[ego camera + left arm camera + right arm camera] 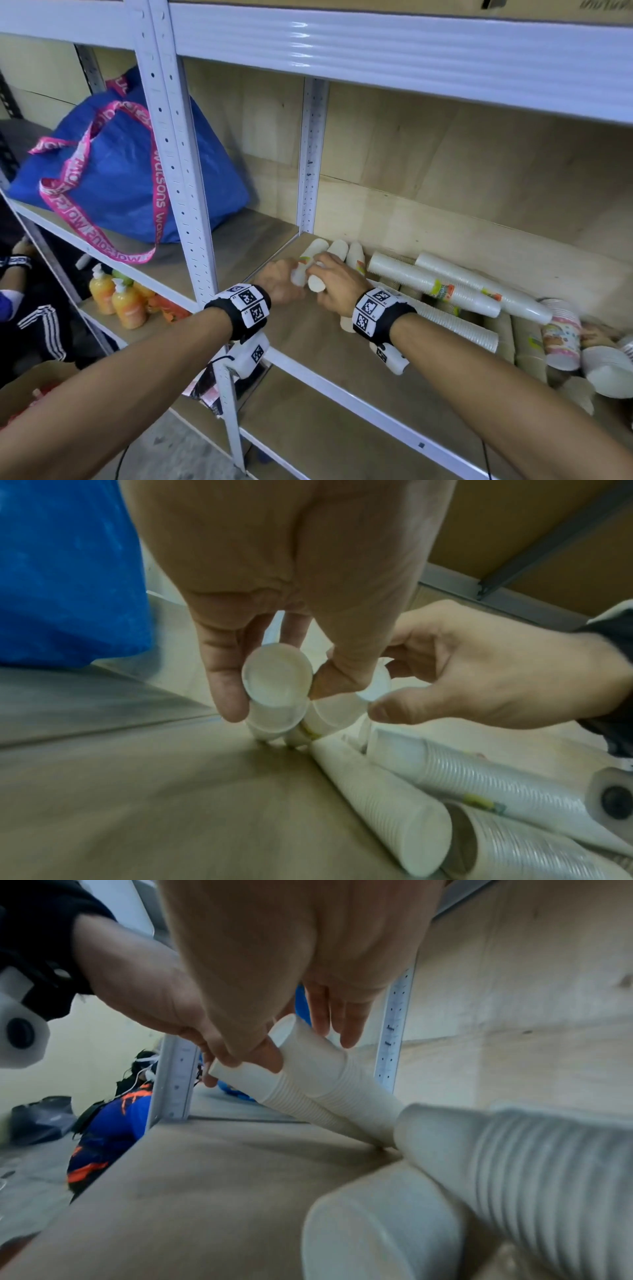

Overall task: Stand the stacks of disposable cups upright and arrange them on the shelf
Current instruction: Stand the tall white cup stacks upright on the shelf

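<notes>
Cups in long white stacks crowd the wooden shelf of a white metal rack, and both hands work at its left end. The left hand curls its fingers and thumb round the top of one white cup stack; in the left wrist view the fingers and thumb pinch the round end of that stack, which leans with its far end down on the board. The right hand grips a second white stack just beside the first, thumb on one side and fingers curved over the other (the right wrist view shows the two stacks side by side, tilted, their lower ends resting on the shelf). A third stack lies close behind them near the back wall.

To the right, more stacks lie flat and crossed over each other: two long white ones with a coloured print partway along, a ribbed white one under the right wrist, brown paper cups, and a short stack with a pink printed pattern near the edge of the picture.

In the next bay to the left sits a blue bag with pink straps. Bottles of orange liquid stand on the lower shelf there.
</notes>
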Action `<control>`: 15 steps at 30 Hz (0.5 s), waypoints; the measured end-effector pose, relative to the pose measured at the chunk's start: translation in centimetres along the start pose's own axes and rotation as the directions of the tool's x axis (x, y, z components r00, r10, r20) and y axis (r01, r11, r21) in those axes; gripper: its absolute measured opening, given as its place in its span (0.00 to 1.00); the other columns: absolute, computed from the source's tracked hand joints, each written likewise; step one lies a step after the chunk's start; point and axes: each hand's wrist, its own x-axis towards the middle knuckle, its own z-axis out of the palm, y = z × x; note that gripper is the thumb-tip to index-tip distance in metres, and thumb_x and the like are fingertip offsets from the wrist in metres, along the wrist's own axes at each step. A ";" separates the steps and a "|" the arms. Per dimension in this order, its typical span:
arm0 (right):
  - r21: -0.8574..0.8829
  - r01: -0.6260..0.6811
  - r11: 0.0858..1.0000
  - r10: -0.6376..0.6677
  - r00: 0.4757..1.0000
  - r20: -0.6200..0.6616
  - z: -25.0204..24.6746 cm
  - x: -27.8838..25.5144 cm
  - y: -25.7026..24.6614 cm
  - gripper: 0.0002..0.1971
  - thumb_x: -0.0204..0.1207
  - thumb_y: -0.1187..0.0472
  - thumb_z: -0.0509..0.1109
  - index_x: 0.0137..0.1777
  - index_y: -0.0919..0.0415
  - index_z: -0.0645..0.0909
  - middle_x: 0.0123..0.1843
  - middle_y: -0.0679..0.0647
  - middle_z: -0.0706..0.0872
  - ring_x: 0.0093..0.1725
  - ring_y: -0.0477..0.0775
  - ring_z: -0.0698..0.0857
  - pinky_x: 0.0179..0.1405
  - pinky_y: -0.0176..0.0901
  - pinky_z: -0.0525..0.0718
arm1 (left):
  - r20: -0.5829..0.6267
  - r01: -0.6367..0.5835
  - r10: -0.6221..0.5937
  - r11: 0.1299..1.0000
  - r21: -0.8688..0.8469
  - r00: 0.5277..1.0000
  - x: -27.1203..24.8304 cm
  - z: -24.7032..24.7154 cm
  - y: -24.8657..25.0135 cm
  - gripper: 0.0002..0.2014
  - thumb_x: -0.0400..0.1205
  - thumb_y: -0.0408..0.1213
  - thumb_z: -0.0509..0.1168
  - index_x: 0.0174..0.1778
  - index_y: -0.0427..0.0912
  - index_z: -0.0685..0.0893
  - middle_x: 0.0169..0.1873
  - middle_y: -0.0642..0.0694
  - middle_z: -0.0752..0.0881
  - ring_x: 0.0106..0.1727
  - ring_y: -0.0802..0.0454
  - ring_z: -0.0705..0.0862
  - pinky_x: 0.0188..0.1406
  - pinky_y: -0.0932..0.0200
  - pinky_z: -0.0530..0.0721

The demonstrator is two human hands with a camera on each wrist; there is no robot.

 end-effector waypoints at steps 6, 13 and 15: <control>0.092 -0.130 0.987 0.141 0.983 -0.119 -3.9 2.7 0.9 0.23 0.73 0.64 0.67 0.70 0.58 0.77 0.66 0.57 0.82 0.63 0.59 0.81 0.59 0.49 0.82 | -0.176 -0.017 0.005 0.998 -0.065 0.984 1.7 -4.1 2.3 0.18 0.76 0.41 0.69 0.61 0.41 0.84 0.53 0.42 0.88 0.51 0.43 0.87 0.49 0.51 0.87; 0.137 -0.289 0.947 0.314 0.924 -0.219 -7.5 5.6 2.8 0.22 0.75 0.61 0.65 0.70 0.60 0.76 0.62 0.60 0.86 0.56 0.65 0.84 0.50 0.51 0.85 | -0.353 -0.098 0.039 0.983 -0.152 0.935 4.8 -7.7 4.1 0.19 0.76 0.34 0.71 0.65 0.42 0.85 0.58 0.41 0.87 0.52 0.46 0.85 0.54 0.57 0.86; 0.158 -0.327 0.932 0.357 0.904 -0.236 -8.3 6.3 3.3 0.20 0.76 0.61 0.65 0.68 0.61 0.77 0.58 0.61 0.87 0.54 0.66 0.84 0.48 0.51 0.86 | -0.373 -0.108 0.044 0.982 -0.154 0.927 5.9 -8.4 4.5 0.18 0.77 0.34 0.71 0.64 0.42 0.85 0.57 0.41 0.87 0.48 0.48 0.82 0.51 0.59 0.84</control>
